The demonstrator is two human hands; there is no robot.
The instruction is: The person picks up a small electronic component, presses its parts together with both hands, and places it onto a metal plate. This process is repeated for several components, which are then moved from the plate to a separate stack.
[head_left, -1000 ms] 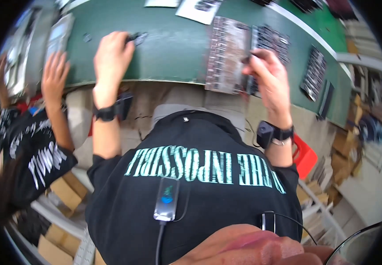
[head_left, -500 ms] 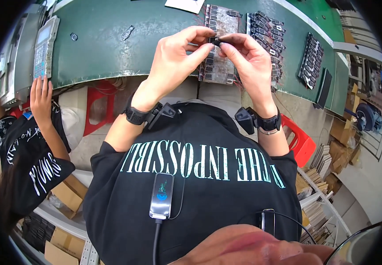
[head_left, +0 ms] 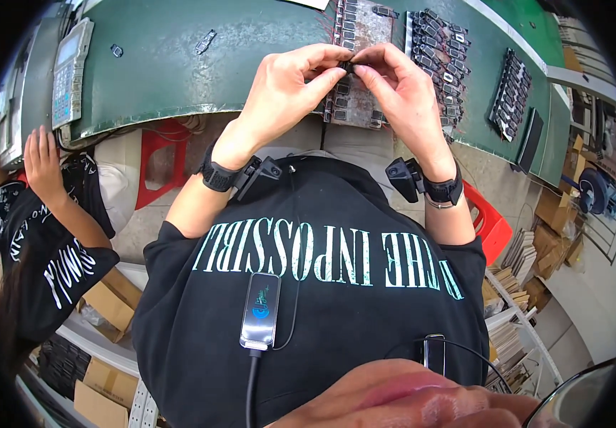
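My left hand (head_left: 288, 91) and my right hand (head_left: 401, 93) meet in front of my chest, fingertips pinched together on a small black part (head_left: 347, 67). Both hands hold it above the near edge of a grey tray (head_left: 362, 28) that carries rows of small black parts. Each wrist wears a black band with a small device clipped to it. The part is mostly hidden by my fingers.
The tray lies on a green workbench (head_left: 165, 71). Further trays of black parts (head_left: 442, 50) (head_left: 510, 93) lie to the right. Two loose small parts (head_left: 206, 41) and a keypad device (head_left: 70, 71) are on the left. Another person's hand (head_left: 40, 160) reaches in at left. A red stool (head_left: 486, 221) stands below.
A second ago my hands were apart on the bench, left near a loose part, right at the tray. They have come together and now pinch one small black part between them.
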